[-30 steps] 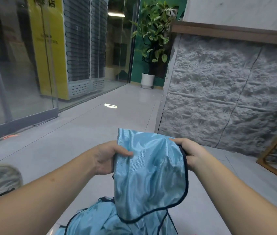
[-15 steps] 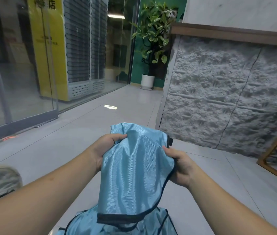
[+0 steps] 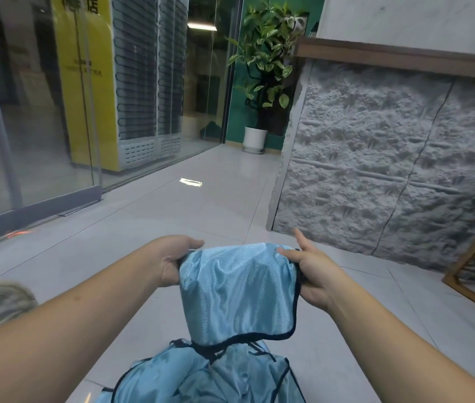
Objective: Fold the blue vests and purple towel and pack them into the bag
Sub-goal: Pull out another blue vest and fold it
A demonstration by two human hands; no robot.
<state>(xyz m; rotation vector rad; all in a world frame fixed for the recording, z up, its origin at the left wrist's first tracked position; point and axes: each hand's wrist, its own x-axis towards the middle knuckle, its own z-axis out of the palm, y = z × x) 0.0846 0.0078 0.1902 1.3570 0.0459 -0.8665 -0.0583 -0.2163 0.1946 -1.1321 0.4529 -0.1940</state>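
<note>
The person is holding a folded blue vest up in front of them, above the pale tiled floor. The left hand is pinching the vest's upper left corner, thumb on the near side and fingers curled behind the cloth. The right hand is gripping the upper right corner along the dark trim, thumb lying on the near face of the fabric and the index finger sticking out straight toward the far side. The cloth is hanging down between the two hands, its dark-bound lower edge curving just above a rumpled heap of more blue vests lying near the bottom of the view. A rough grey stone wall is standing at the right, and a potted plant is sitting far off beside it.
</note>
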